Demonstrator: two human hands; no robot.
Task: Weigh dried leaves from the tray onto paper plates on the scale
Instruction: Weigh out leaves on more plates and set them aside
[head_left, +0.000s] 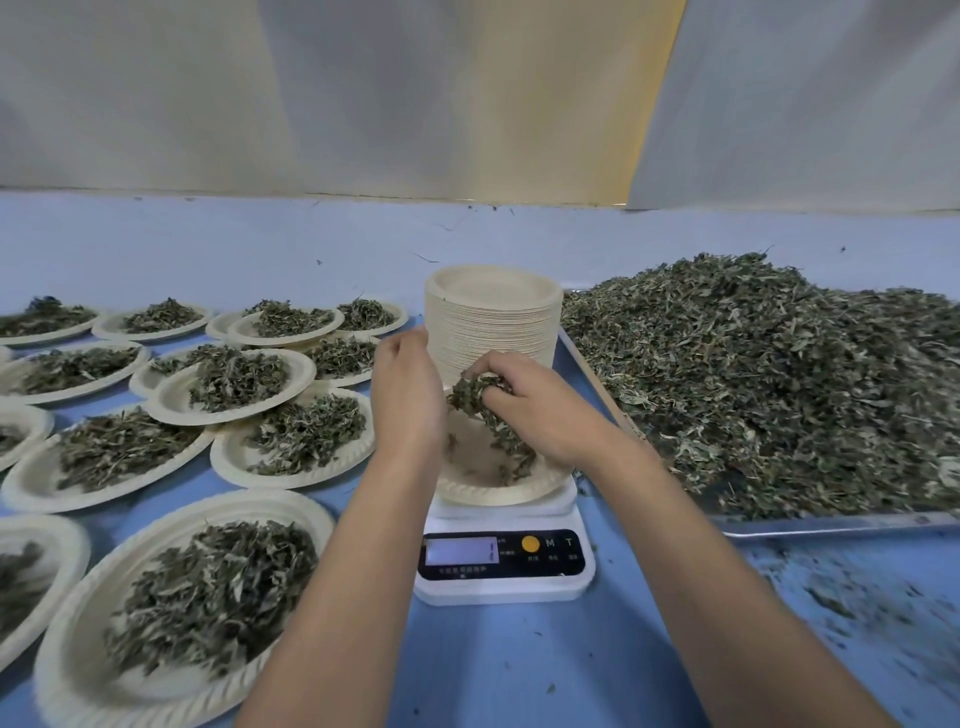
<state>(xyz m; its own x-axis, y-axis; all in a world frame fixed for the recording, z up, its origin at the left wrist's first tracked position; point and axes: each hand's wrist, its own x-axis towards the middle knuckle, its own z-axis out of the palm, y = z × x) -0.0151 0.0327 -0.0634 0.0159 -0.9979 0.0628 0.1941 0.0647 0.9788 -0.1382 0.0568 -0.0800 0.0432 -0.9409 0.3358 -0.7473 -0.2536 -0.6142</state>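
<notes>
A white digital scale (503, 564) stands at the centre with a paper plate (498, 486) on it. My right hand (540, 410) grips a clump of dried leaves (475, 392) just above that plate, and some leaves trail down into it. My left hand (408, 395) is beside the plate's left rim, palm turned toward the leaves; its fingers are hidden behind the hand. A metal tray (831, 524) at the right holds a large heap of dried leaves (769, 374).
A tall stack of empty paper plates (493, 322) stands right behind the scale. Several filled paper plates (234, 384) cover the blue table (519, 670) on the left. Leaf crumbs lie scattered at the front right. A pale wall rises behind.
</notes>
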